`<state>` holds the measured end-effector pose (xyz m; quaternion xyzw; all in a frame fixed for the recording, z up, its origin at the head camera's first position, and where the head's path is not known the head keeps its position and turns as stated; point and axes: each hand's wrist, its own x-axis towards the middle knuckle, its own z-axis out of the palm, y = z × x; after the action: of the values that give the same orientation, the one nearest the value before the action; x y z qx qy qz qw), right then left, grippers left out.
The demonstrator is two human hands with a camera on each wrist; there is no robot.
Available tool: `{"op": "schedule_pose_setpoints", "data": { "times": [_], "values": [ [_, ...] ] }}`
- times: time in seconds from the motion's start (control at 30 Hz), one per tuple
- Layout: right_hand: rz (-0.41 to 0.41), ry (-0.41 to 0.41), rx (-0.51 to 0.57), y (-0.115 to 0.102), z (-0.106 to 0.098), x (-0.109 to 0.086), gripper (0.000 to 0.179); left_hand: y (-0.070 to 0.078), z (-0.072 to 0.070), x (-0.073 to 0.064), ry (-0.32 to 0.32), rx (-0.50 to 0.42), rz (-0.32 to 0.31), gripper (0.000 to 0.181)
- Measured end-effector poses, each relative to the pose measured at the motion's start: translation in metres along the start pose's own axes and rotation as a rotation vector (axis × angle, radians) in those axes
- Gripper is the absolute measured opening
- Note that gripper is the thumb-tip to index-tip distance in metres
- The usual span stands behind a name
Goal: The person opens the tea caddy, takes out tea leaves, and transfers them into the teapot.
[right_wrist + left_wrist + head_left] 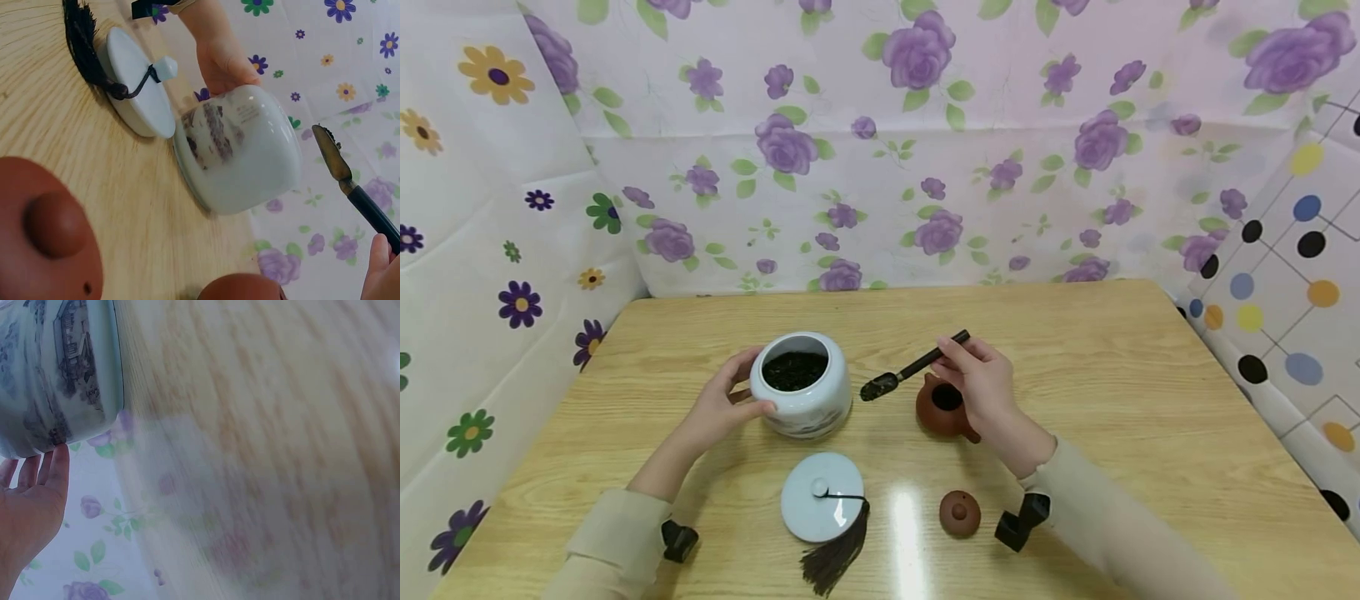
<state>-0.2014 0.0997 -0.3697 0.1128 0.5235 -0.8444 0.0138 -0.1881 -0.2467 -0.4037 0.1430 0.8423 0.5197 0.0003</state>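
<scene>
My left hand (pixel 731 394) holds the left side of a white porcelain jar (pixel 811 412), thumb at the front, fingers round the far side. Dark dried tea leaves (pixel 793 372) lie inside it. In the left wrist view, the fingertips (pixel 59 456) touch the jar's painted wall (pixel 75 369). My right hand (pixel 981 383) pinches the black handle of a tea scoop (pixel 917 364), whose head carries some leaves. The scoop is raised between the jar and a brown clay teapot (pixel 938 414), which stands uncovered, partly behind the right hand.
The white jar lid (pixel 822 498) with a dark tassel (pixel 838 554) lies in front of the jar. A small brown teapot lid (pixel 959 513) is in front of the teapot. Everything stands on a wooden table (pixel 1112 400), with flowered cloth (pixel 865 200) behind.
</scene>
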Motion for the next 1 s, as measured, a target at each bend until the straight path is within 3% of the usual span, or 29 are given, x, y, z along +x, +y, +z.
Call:
{"op": "schedule_pose_setpoints", "data": {
  "times": [0.2, 0.47, 0.8, 0.87, 1.0],
  "values": [
    [-0.002, 0.043, -0.019, -0.004, -0.018, -0.004, 0.004, -0.001, 0.000, 0.001, -0.001, -0.014, 0.011, 0.076],
    [-0.029, 0.059, 0.006, -0.002, -0.041, -0.004, 0.021, -0.003, 0.000, 0.001, -0.001, -0.016, 0.017, 0.076],
    [-0.034, 0.154, 0.091, -0.007, -0.075, 0.000, 0.022, -0.005, 0.002, 0.000, -0.003, -0.015, 0.008, 0.076],
    [-0.064, 0.170, 0.072, -0.005, -0.085, 0.006, 0.020, -0.005, 0.002, 0.000, -0.002, -0.016, 0.007, 0.077],
    [-0.187, 0.179, 0.002, 0.020, -0.120, 0.040, 0.019, -0.004, 0.001, 0.001, -0.002, -0.008, 0.004, 0.077]
  ]
}}
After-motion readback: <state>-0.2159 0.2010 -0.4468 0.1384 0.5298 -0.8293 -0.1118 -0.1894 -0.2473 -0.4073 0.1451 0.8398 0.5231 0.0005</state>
